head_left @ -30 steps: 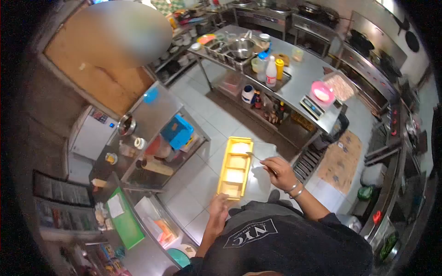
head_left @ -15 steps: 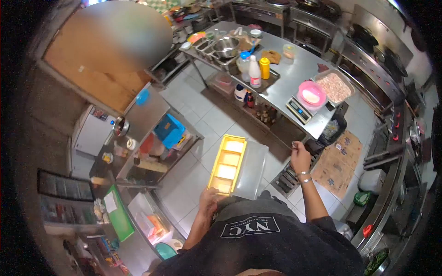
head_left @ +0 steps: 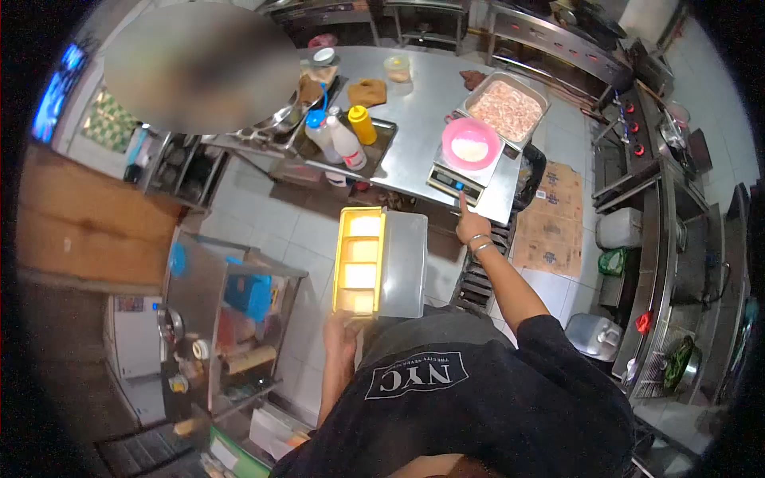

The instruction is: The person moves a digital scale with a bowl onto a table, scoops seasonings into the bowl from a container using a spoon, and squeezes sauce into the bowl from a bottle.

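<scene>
My left hand [head_left: 341, 328] grips the near end of a yellow condiment box [head_left: 336, 263]. The box has several compartments with pale contents, and its clear lid [head_left: 404, 263] hangs folded open to the right. Over at the table's near edge, my right hand [head_left: 473, 227] stretches its index finger to the front panel of a digital kitchen scale [head_left: 454, 184]; the other fingers are curled, and I see nothing held in them. On the scale sits a pink bowl [head_left: 490, 151] with a white substance in it. Behind it, a metal tray [head_left: 544, 95] holds pale pink raw meat pieces.
On the steel table [head_left: 430, 95] stand a yellow squeeze bottle [head_left: 362, 125], a white bottle [head_left: 347, 143] and a clear tub [head_left: 397, 68]. Flattened cardboard [head_left: 550, 223] lies on the floor at right. A shelf with a blue bin [head_left: 248, 295] stands left. A blurred patch covers the upper left.
My right hand has moved forward from beside the table to the scale's panel, its index finger now extended. The view has shifted toward the table. My left hand still holds the open box.
</scene>
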`<move>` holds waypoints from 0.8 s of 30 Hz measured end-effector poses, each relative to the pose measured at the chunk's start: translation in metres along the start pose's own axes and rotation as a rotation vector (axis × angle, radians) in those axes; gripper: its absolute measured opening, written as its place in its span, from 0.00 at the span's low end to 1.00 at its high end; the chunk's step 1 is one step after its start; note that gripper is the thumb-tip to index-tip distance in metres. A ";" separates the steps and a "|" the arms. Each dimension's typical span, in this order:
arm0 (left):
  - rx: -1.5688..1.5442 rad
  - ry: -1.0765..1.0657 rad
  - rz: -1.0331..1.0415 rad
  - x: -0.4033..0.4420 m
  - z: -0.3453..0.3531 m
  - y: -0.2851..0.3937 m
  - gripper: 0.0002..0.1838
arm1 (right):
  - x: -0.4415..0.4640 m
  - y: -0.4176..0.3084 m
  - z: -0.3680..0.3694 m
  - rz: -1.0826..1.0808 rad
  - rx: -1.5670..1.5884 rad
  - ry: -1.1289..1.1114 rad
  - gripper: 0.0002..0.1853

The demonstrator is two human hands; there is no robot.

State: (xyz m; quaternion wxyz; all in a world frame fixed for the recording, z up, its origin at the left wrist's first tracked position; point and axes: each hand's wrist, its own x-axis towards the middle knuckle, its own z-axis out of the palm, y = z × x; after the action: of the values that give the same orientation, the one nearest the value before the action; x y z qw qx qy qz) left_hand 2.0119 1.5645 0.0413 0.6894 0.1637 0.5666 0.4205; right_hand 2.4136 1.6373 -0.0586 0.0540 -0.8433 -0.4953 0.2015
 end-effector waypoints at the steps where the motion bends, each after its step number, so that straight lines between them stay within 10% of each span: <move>1: 0.009 -0.013 -0.014 0.014 0.011 0.015 0.19 | 0.012 -0.003 0.000 0.014 -0.007 0.006 0.44; 5: 0.092 -0.123 -0.048 0.072 0.027 0.053 0.19 | 0.039 -0.015 0.003 0.075 -0.082 -0.059 0.49; 8: 0.746 -0.315 0.279 0.127 0.009 0.062 0.17 | 0.034 -0.028 -0.006 0.125 -0.162 -0.105 0.48; 11: 0.273 -0.145 -0.148 0.114 0.073 0.109 0.16 | 0.040 -0.023 0.011 0.156 -0.130 -0.077 0.55; 16: 0.233 -0.215 -0.139 0.146 0.089 0.114 0.14 | 0.003 -0.054 -0.072 0.180 0.135 0.384 0.13; 20: 0.248 -0.209 -0.161 0.147 0.105 0.119 0.12 | -0.035 -0.093 -0.169 0.019 0.057 0.640 0.14; 24: 0.217 -0.212 -0.129 0.147 0.115 0.110 0.11 | -0.039 -0.126 -0.181 -0.155 0.776 0.561 0.13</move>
State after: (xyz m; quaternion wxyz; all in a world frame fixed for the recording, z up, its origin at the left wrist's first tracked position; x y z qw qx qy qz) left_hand 2.0747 1.7712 0.0592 0.7490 0.2441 0.5423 0.2920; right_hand 2.3657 1.6867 0.1548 0.5108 -0.7434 -0.4113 0.1313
